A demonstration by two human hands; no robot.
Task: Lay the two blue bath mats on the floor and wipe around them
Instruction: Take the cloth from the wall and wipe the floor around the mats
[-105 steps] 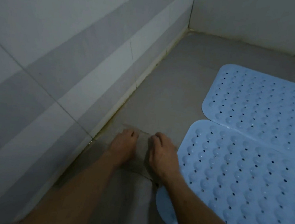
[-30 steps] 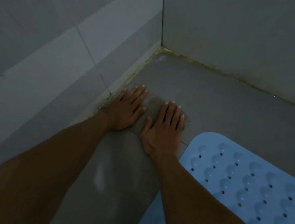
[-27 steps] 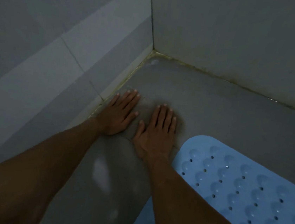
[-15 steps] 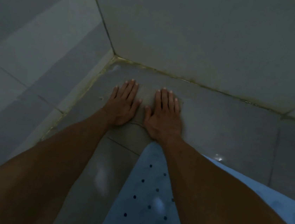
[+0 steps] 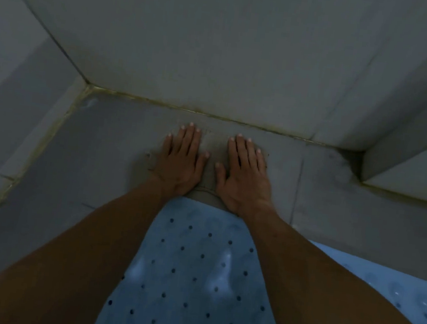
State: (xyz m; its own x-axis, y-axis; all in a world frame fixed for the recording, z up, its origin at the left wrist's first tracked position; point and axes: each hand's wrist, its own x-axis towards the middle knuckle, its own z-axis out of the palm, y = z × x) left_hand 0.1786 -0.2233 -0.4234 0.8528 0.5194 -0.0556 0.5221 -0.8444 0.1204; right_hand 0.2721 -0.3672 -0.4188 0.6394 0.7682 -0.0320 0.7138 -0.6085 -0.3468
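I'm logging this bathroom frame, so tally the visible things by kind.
Hands: 2, left hand and right hand
Grey cloth under them: 1
Blue bath mat: 1 clearly; whether the blue at right is a second is unclear
Total: 4

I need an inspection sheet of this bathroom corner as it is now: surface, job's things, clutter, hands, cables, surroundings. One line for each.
Surface: grey tiled floor, with yellowish grime in the joint along the walls.
Job's things: blue mat lies flat between the forearms; only one mat is surely seen. A grey cloth lies spread on the floor just beyond the mat's edge.
Clutter: nothing seen.
Hands: left hand and right hand press flat on the cloth, fingers straight, pointing to the far wall.
Cables: nothing seen.
Surroundings: grey tiled walls ahead and on the left; a low step at the right.
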